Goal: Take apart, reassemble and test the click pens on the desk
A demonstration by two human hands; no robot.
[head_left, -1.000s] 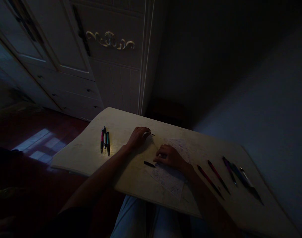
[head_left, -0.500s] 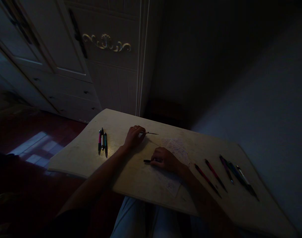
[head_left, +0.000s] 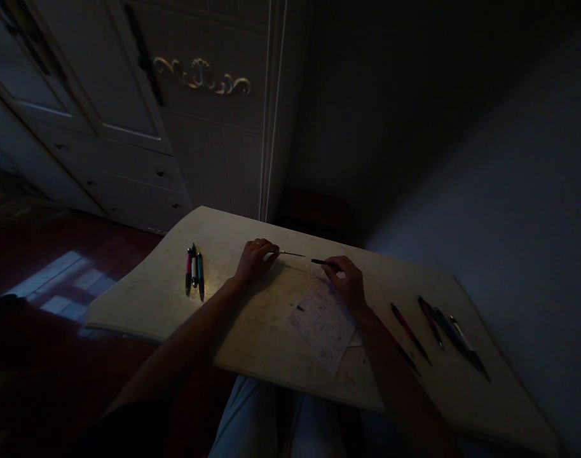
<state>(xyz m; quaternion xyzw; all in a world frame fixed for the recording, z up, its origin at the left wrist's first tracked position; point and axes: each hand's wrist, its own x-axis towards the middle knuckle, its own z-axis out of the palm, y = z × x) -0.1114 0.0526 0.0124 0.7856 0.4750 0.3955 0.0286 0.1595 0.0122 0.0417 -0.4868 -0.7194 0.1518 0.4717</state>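
My left hand point(head_left: 255, 259) is closed on a slim pen refill point(head_left: 291, 254), whose thin dark end points right. Facing it across a small gap is a short black pen barrel point(head_left: 320, 261), pinched between the fingertips of my right hand point(head_left: 348, 285). Both hands are just above the far half of the table. Below them lies a sheet of paper point(head_left: 321, 331) covered in scribbles, partly under my right forearm. A tiny dark piece point(head_left: 300, 308) rests near the sheet's upper left edge.
Several pens point(head_left: 194, 270) lie together at the table's left. More pens point(head_left: 455, 334) are spread along the right, one partly hidden by my right forearm. The pale table point(head_left: 142, 286) has a wall on its right and a cabinet point(head_left: 214, 152) beyond it. The room is dim.
My right hand has moved up and away from the paper, bringing the black barrel close to the refill's tip. More of the scribbled sheet shows. My left hand has hardly moved.
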